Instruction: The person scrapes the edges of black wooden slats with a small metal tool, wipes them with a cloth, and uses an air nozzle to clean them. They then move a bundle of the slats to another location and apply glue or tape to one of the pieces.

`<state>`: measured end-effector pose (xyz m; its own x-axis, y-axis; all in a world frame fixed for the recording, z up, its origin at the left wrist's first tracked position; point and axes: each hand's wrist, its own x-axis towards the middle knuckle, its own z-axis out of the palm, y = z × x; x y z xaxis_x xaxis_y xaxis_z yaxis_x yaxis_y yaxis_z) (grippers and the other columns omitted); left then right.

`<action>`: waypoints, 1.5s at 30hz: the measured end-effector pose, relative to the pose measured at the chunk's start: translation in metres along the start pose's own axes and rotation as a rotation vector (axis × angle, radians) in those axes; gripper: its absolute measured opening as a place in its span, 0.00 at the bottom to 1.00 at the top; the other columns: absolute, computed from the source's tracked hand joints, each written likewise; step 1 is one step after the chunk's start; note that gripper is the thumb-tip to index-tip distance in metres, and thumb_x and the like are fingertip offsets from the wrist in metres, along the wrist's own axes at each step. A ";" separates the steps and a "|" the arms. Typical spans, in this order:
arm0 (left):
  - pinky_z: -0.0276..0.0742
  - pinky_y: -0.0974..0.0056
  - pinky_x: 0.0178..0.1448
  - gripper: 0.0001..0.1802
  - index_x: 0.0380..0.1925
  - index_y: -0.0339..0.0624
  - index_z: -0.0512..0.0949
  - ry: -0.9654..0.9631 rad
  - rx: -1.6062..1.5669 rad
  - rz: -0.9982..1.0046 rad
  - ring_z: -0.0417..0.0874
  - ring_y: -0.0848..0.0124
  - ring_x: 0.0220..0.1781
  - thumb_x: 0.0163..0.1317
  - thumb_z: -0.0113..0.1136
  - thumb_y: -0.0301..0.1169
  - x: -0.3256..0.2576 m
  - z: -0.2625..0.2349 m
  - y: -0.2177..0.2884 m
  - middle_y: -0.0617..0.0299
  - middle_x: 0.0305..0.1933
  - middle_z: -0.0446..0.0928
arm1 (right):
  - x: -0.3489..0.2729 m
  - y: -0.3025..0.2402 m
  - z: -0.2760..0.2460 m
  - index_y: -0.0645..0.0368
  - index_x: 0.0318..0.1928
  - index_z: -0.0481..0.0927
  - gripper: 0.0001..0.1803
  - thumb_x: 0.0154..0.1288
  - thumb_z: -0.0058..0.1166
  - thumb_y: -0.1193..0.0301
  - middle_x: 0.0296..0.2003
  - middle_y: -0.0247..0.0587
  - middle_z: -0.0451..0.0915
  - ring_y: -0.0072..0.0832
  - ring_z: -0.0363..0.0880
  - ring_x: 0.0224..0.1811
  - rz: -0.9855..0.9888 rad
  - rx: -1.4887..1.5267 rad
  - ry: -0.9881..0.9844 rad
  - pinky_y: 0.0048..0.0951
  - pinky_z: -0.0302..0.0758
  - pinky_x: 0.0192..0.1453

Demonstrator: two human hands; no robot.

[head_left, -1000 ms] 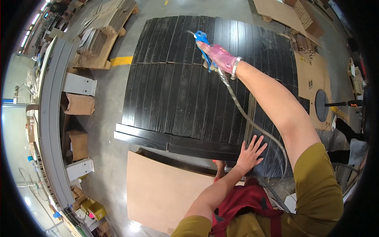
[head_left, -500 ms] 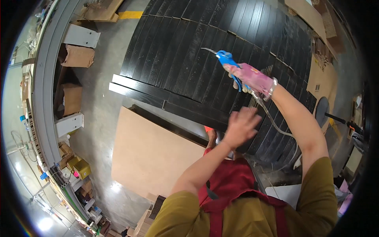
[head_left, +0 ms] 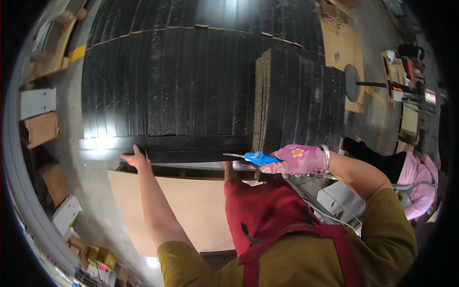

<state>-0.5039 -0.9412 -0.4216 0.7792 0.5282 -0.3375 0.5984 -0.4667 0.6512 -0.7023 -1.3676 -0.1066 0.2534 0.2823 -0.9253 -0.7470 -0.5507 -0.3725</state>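
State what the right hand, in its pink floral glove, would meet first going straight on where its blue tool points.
Probably the bare left hand, across the picture; depth is unclear, so the thin metal nozzle might brush the nearest long black board first.

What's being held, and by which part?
Right hand holds the blue air gun by its handle; left hand is at a black board, grip unclear.

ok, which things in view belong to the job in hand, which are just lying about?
In use: blue air gun in the right grip; pink glove; black boards, left grip at their near edge.

Apparently just lying about: yellow bin; brown cardboard.
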 end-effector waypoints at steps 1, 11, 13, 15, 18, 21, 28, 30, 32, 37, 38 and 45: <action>0.71 0.56 0.62 0.47 0.67 0.39 0.46 -0.014 -0.202 -0.039 0.68 0.54 0.61 0.54 0.66 0.33 -0.019 0.010 0.013 0.42 0.64 0.59 | -0.012 0.001 -0.004 0.59 0.33 0.77 0.35 0.59 0.43 0.35 0.19 0.36 0.72 0.24 0.73 0.27 0.019 0.035 0.078 0.28 0.69 0.35; 0.72 0.55 0.61 0.46 0.65 0.40 0.49 -0.064 -0.399 -0.320 0.69 0.56 0.59 0.53 0.67 0.39 -0.029 0.014 0.017 0.52 0.65 0.61 | -0.077 0.032 -0.160 0.58 0.33 0.72 0.35 0.61 0.37 0.35 0.21 0.38 0.77 0.21 0.71 0.18 -0.035 0.205 0.997 0.26 0.68 0.22; 0.71 0.52 0.61 0.49 0.68 0.45 0.44 -0.015 -0.362 -0.280 0.66 0.56 0.62 0.54 0.66 0.42 0.003 0.000 -0.029 0.54 0.67 0.58 | -0.065 0.046 -0.197 0.59 0.37 0.73 0.37 0.61 0.35 0.34 0.22 0.40 0.78 0.23 0.72 0.19 -0.069 0.269 0.990 0.29 0.68 0.22; 0.70 0.49 0.61 0.52 0.69 0.50 0.38 -0.099 -0.382 -0.369 0.65 0.53 0.63 0.55 0.66 0.43 -0.018 0.009 -0.001 0.53 0.68 0.55 | -0.075 0.058 -0.212 0.62 0.39 0.73 0.39 0.60 0.37 0.33 0.26 0.41 0.76 0.24 0.73 0.26 -0.049 0.335 1.076 0.26 0.69 0.33; 0.70 0.45 0.59 0.53 0.69 0.54 0.35 -0.096 -0.387 -0.437 0.64 0.50 0.64 0.55 0.65 0.43 -0.008 -0.005 -0.015 0.53 0.69 0.52 | -0.082 0.062 -0.196 0.61 0.42 0.73 0.38 0.62 0.35 0.35 0.28 0.44 0.78 0.24 0.76 0.27 -0.152 0.438 1.098 0.25 0.71 0.31; 0.68 0.41 0.58 0.50 0.69 0.56 0.37 -0.122 -0.367 -0.482 0.62 0.51 0.65 0.58 0.60 0.48 -0.017 -0.001 0.004 0.55 0.70 0.51 | -0.103 0.076 -0.161 0.66 0.52 0.68 0.39 0.63 0.41 0.39 0.37 0.46 0.79 0.17 0.74 0.21 -0.212 0.821 0.536 0.18 0.70 0.21; 0.73 0.52 0.57 0.33 0.60 0.34 0.62 0.182 0.188 0.021 0.73 0.47 0.55 0.63 0.54 0.45 -0.020 -0.020 0.034 0.44 0.59 0.68 | -0.123 0.090 0.033 0.58 0.55 0.67 0.26 0.68 0.43 0.51 0.43 0.36 0.76 0.16 0.71 0.19 -0.497 0.971 0.547 0.18 0.68 0.24; 0.71 0.53 0.58 0.23 0.54 0.36 0.71 -0.156 -0.099 0.046 0.74 0.52 0.54 0.66 0.48 0.41 -0.093 -0.012 0.101 0.49 0.56 0.72 | -0.124 0.124 0.091 0.56 0.55 0.69 0.21 0.69 0.45 0.58 0.32 0.30 0.78 0.16 0.69 0.18 -0.408 1.280 0.603 0.18 0.66 0.22; 0.70 0.56 0.56 0.19 0.48 0.39 0.76 -0.355 -0.078 0.260 0.76 0.61 0.48 0.69 0.40 0.38 -0.139 -0.006 0.127 0.53 0.48 0.76 | -0.136 0.158 0.128 0.56 0.53 0.73 0.19 0.68 0.47 0.58 0.29 0.28 0.78 0.15 0.68 0.18 -0.313 1.413 0.726 0.17 0.65 0.21; 0.66 0.56 0.62 0.12 0.41 0.40 0.78 -1.002 0.017 1.248 0.73 0.56 0.56 0.57 0.53 0.27 -0.353 0.055 0.208 0.54 0.50 0.77 | -0.153 0.222 0.204 0.56 0.51 0.76 0.20 0.68 0.47 0.56 0.38 0.32 0.79 0.13 0.71 0.28 0.043 1.392 0.680 0.19 0.70 0.26; 0.62 0.52 0.64 0.18 0.48 0.44 0.75 -1.007 0.252 1.584 0.66 0.53 0.63 0.56 0.58 0.31 -0.407 0.054 0.232 0.55 0.58 0.70 | -0.151 0.224 0.218 0.56 0.52 0.75 0.20 0.68 0.47 0.56 0.40 0.32 0.78 0.13 0.73 0.32 0.005 1.310 0.521 0.19 0.72 0.29; 0.49 0.37 0.67 0.32 0.64 0.60 0.62 -1.114 0.734 2.011 0.51 0.56 0.72 0.59 0.56 0.45 -0.469 0.099 0.180 0.61 0.72 0.50 | -0.128 0.218 0.286 0.54 0.56 0.71 0.26 0.61 0.55 0.54 0.37 0.39 0.78 0.22 0.75 0.39 -0.300 0.737 0.886 0.26 0.74 0.43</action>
<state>-0.7430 -1.3430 -0.2130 -0.1305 -0.9852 -0.1108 -0.9347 0.0850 0.3452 -1.0738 -1.2991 -0.0487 0.5983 -0.4778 -0.6433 -0.6854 0.1109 -0.7197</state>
